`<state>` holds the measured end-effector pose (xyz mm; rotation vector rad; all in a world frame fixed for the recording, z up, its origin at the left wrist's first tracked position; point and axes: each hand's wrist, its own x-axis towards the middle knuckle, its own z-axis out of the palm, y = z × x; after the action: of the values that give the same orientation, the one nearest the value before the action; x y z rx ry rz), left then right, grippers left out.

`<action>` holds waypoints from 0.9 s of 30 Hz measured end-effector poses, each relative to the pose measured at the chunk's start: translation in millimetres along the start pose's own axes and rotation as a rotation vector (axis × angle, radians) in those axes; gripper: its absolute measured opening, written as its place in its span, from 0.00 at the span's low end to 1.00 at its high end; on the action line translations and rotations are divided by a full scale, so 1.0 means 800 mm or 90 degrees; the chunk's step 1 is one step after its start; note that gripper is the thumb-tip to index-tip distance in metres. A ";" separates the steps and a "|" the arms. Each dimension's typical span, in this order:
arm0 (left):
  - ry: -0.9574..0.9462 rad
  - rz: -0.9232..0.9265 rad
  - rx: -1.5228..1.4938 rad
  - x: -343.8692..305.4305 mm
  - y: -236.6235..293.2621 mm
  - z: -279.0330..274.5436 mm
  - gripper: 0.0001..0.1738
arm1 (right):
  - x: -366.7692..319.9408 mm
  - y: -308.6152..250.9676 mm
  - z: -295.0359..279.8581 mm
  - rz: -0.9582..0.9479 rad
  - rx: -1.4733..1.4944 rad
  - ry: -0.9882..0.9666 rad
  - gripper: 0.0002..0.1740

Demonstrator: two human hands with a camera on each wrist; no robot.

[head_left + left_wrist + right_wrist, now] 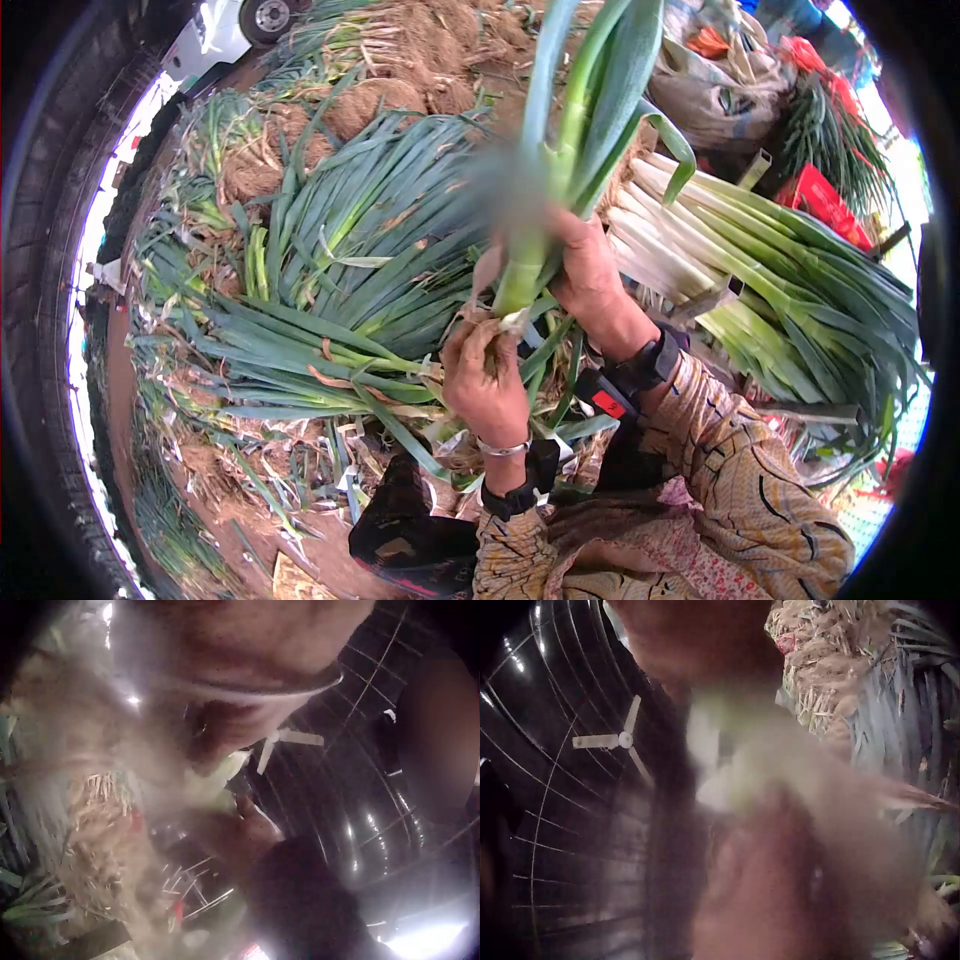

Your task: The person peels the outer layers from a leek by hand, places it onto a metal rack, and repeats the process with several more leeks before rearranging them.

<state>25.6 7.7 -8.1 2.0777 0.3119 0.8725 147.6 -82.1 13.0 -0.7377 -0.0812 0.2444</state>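
Above the pile [350, 250], left hand [487, 378] clutches leek [523, 268] roots, right hand [588, 272] its stalk.

Hands: 2, the left hand [487, 385] and the right hand [590, 275].
Leek [575, 130] held between them: 1.
Black wrist straps: 2, the left strap [520, 490] and the right strap [652, 362].
Silver bangle [503, 449]: 1.
Patterned sleeves: 2, of which the right sleeve [740, 480] shows more fully.
Leek heaps: 2, namely 1 untrimmed pile [350, 250] and 1 trimmed stack [760, 270]; single stalks are too many to count.
Red crate [825, 200]: 1.
Sack [715, 85]: 1.
Vehicle wheel [268, 14]: 1.
White fan shape [619, 739]: 1, with 3 blades.
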 end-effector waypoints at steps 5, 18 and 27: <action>-0.142 0.161 0.073 -0.028 0.010 -0.032 0.10 | -0.006 -0.037 0.009 -0.392 -0.624 -0.160 0.11; 0.146 -0.266 0.676 -0.137 0.042 -0.446 0.15 | 0.071 -0.038 -0.045 0.057 0.298 -0.014 0.13; -0.323 -0.102 0.206 -0.007 0.042 -0.189 0.35 | -0.010 0.007 0.037 0.085 -0.006 -0.064 0.18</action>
<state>-84.3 76.5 77.3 2.4444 0.3519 0.1867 134.0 -60.5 31.3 -0.7407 -0.1292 0.4097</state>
